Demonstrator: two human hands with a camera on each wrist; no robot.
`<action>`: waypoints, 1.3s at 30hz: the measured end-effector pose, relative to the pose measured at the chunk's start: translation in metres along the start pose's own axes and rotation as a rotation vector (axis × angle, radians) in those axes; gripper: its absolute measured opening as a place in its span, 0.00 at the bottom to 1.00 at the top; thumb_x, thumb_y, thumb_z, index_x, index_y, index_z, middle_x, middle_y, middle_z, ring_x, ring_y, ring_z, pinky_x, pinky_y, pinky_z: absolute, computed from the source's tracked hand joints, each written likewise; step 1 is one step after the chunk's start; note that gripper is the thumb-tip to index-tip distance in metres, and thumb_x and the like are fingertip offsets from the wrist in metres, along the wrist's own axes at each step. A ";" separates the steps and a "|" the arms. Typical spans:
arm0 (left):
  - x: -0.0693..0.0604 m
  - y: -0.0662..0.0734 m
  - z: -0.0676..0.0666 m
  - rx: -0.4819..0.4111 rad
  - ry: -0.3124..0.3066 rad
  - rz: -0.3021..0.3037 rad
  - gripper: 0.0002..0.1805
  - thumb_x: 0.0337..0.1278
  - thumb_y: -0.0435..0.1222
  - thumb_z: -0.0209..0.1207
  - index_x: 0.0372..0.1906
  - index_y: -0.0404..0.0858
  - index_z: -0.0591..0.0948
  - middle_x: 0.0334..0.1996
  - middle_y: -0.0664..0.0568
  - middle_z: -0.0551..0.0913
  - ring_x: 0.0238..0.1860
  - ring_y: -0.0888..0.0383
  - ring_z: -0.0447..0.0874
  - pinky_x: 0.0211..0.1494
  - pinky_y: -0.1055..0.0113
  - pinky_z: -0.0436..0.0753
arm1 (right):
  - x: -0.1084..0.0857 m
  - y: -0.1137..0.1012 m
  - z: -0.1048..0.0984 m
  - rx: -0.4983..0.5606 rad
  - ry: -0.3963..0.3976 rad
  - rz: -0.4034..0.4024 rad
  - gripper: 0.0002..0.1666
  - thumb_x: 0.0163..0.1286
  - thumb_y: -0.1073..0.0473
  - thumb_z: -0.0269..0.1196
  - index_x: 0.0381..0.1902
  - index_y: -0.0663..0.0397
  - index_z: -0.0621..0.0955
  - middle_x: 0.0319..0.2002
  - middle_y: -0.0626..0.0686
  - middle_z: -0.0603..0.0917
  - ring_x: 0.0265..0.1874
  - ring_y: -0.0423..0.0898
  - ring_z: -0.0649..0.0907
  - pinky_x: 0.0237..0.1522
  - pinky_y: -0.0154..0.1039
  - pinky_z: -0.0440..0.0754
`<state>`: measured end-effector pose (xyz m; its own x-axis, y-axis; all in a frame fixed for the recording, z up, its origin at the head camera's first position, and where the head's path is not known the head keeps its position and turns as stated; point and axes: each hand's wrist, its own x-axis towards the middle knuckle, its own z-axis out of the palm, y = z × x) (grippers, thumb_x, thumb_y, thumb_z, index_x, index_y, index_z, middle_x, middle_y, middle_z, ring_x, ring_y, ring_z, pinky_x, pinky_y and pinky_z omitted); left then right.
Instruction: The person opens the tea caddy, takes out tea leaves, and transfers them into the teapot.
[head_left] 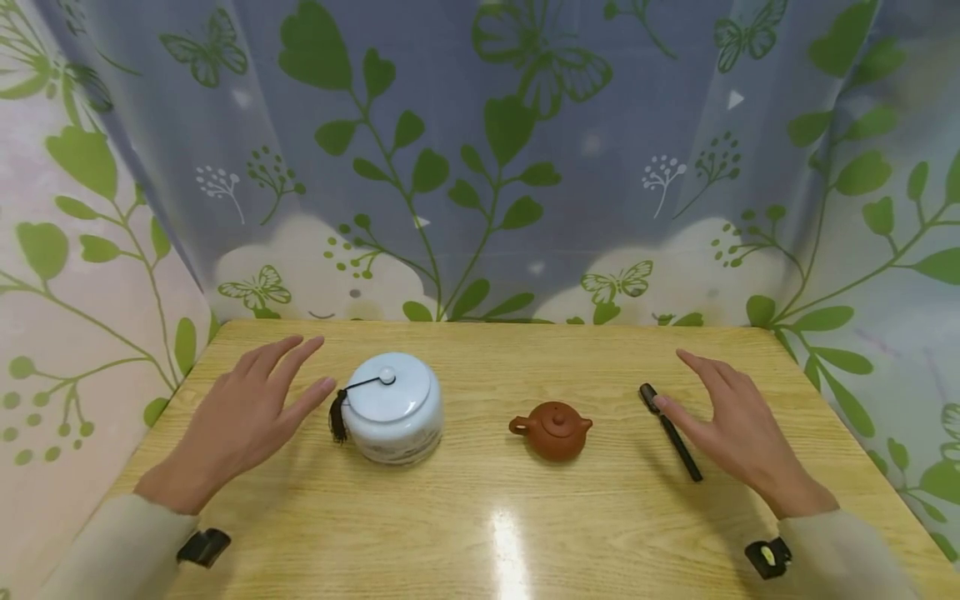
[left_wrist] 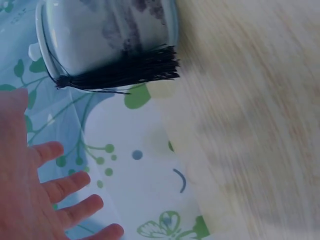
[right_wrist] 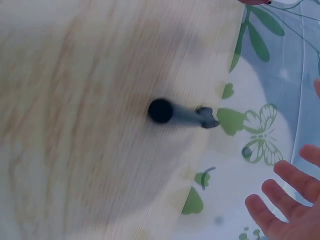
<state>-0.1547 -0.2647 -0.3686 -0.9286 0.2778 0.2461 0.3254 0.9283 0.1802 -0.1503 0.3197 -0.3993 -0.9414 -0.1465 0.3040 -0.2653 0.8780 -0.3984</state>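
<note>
Hands apart, jar in head and left wrist views only

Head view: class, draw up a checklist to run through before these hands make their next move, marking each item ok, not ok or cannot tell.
1. Left hand and right hand free: ok, neither holds anything.
2. Lid on the jar: ok, it is seated.
3. Handle of the teapot towards the right hand: not ok, it faces the jar.
4. Black tool in hand: not ok, it lies on the table.
5. Teapot's contents: cannot tell, it is covered.
</note>
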 end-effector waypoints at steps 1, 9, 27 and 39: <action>0.002 0.002 -0.001 -0.015 -0.002 -0.003 0.39 0.84 0.61 0.51 0.86 0.46 0.65 0.80 0.35 0.69 0.75 0.26 0.70 0.63 0.24 0.78 | 0.001 -0.002 0.001 0.007 0.005 0.002 0.47 0.78 0.39 0.69 0.84 0.53 0.68 0.73 0.72 0.74 0.69 0.77 0.72 0.62 0.78 0.71; 0.014 0.019 -0.006 -0.098 -0.010 0.023 0.39 0.83 0.62 0.52 0.86 0.46 0.66 0.81 0.38 0.69 0.78 0.31 0.67 0.75 0.25 0.69 | 0.009 -0.017 0.004 0.073 0.014 0.024 0.45 0.77 0.39 0.70 0.83 0.53 0.71 0.70 0.67 0.79 0.60 0.67 0.80 0.54 0.69 0.81; 0.040 0.057 0.004 -0.248 0.062 0.178 0.37 0.80 0.55 0.61 0.83 0.43 0.69 0.79 0.42 0.72 0.78 0.36 0.69 0.78 0.33 0.71 | 0.023 -0.042 0.018 0.251 -0.016 0.012 0.38 0.79 0.45 0.70 0.79 0.53 0.76 0.67 0.60 0.82 0.62 0.58 0.82 0.62 0.64 0.86; 0.052 0.095 0.013 -0.332 0.072 0.269 0.39 0.77 0.51 0.66 0.83 0.43 0.69 0.78 0.44 0.73 0.79 0.42 0.69 0.79 0.40 0.75 | 0.026 -0.053 0.026 0.342 -0.069 0.010 0.32 0.79 0.47 0.71 0.75 0.47 0.79 0.66 0.55 0.83 0.62 0.55 0.84 0.62 0.55 0.87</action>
<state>-0.1743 -0.1588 -0.3506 -0.7918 0.4698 0.3903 0.6049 0.6918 0.3943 -0.1665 0.2578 -0.3930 -0.9529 -0.1795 0.2446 -0.3000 0.6775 -0.6715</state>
